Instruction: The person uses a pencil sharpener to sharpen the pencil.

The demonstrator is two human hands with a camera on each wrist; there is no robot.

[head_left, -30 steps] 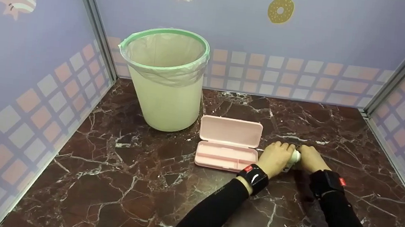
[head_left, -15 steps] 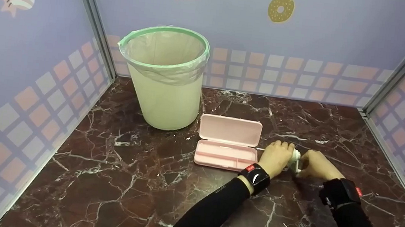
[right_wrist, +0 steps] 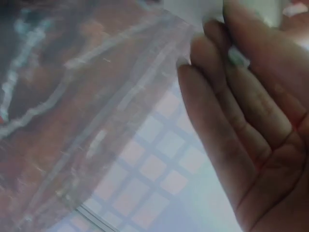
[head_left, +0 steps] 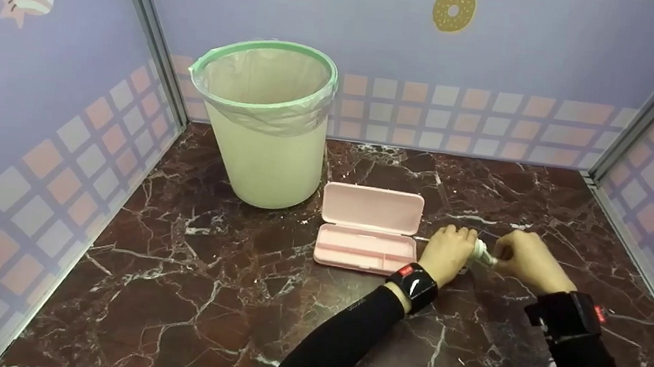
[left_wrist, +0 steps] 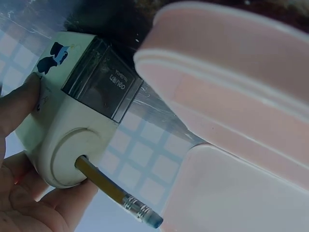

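Right of the open pink case [head_left: 368, 229] | left hand [head_left: 446, 255] wraps the white sharpener [left_wrist: 72, 121], pencil [left_wrist: 113, 193] seated in its front hole | right hand [head_left: 522, 259] pinches the crank [head_left: 486, 258] | sharpening looks mid-way, pencil not yet boxed.

The right hand [head_left: 522, 259] is carried away from the left hand [head_left: 447, 254], to its right and a little farther out, where a second ago both were pressed together over the white pencil sharpener [head_left: 480, 250]. A gap is opened between the hands, and the sharpener's crank [head_left: 489, 260], earlier covered, is bared between them, held at the right hand's fingertips [head_left: 498, 257].
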